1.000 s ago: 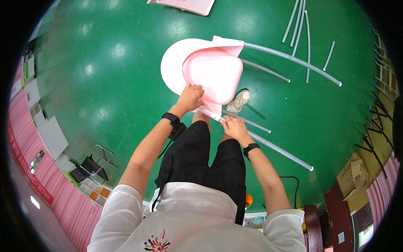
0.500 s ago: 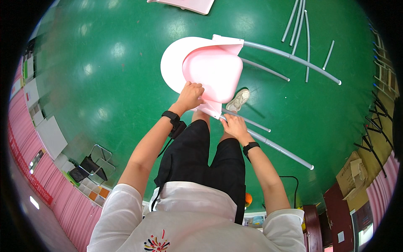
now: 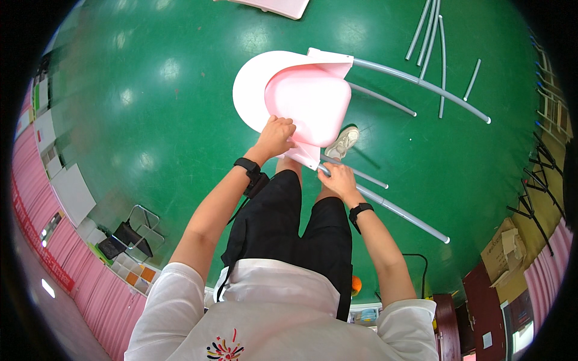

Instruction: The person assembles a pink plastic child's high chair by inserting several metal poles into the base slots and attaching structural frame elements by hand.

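Observation:
A pale pink plastic chair seat (image 3: 313,99) with a high curved back rim lies tipped over in front of my legs. Grey tube legs extend from it to the right, white caps on their ends. My left hand (image 3: 276,137) is closed over the seat's near side, its fingertips partly hidden by the hand itself. Just right of the seat's near corner, my right hand (image 3: 339,180) wraps round the near grey tube leg (image 3: 412,221), close to where it enters the corner socket. My shoe (image 3: 342,142) shows between the legs of the chair.
Several loose grey tubes (image 3: 442,66) lie on the green floor at the far right. A pink panel (image 3: 283,6) is at the far edge. A black folding chair (image 3: 137,237) stands at left; black metal frames (image 3: 530,201) and a cardboard box (image 3: 504,251) are at right.
The seat has shifted very slightly to the right, with my left hand on it. My right hand keeps its grip on the tube leg, almost unmoved.

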`<state>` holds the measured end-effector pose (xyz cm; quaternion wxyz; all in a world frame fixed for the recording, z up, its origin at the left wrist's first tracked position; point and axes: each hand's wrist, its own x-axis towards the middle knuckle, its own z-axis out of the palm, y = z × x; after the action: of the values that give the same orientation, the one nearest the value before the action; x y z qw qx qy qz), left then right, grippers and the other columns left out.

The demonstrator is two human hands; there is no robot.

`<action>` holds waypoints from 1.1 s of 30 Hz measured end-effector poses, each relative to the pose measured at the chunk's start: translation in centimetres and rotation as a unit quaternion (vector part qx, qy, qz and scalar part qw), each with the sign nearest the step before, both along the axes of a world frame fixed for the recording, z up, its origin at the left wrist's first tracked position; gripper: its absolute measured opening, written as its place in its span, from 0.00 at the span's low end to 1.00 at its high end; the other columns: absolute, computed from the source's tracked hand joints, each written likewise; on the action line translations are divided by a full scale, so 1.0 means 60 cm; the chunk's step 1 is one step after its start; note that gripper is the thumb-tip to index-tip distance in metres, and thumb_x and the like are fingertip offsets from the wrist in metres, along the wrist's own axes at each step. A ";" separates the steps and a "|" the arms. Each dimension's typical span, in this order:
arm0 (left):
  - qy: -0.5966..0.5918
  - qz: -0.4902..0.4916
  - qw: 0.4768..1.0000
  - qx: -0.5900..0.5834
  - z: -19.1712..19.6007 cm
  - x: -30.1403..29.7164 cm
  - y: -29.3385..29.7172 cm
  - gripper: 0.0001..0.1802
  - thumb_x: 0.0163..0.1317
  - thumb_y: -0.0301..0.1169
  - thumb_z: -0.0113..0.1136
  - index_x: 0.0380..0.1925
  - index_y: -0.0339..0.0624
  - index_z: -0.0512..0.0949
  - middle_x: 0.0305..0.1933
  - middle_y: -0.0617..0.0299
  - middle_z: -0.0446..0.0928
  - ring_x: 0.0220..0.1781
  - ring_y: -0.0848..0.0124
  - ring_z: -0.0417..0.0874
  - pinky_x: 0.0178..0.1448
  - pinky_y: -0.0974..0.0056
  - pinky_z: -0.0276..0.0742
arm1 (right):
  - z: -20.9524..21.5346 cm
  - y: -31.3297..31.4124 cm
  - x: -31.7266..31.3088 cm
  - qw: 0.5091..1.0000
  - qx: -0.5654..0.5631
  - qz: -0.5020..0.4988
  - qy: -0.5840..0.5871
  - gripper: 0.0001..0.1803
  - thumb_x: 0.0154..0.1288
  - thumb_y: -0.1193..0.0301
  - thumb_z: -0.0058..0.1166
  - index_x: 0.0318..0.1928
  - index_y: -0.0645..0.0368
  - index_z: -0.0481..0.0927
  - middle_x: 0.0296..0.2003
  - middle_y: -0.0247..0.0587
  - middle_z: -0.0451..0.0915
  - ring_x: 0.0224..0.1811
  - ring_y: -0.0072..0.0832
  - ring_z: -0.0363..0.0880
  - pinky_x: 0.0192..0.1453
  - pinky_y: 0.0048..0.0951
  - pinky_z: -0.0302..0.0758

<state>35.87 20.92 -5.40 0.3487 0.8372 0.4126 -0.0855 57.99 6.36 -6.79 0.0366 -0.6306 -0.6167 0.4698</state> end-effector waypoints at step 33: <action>0.011 0.014 1.000 -0.001 -0.005 0.002 -0.002 0.17 0.40 0.37 0.74 0.22 0.44 0.74 0.30 0.62 0.72 0.39 0.63 0.76 0.46 0.59 0.63 | -0.029 -0.048 -0.039 0.977 0.121 0.066 -0.161 0.17 0.65 0.57 0.52 0.34 0.58 0.71 0.28 0.45 0.78 0.29 0.42 0.81 0.34 0.42 0.78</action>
<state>36.00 20.77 -5.73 0.3457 0.8302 0.4278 -0.0904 55.67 3.48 -8.50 -0.0178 -0.6470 -0.7069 0.2852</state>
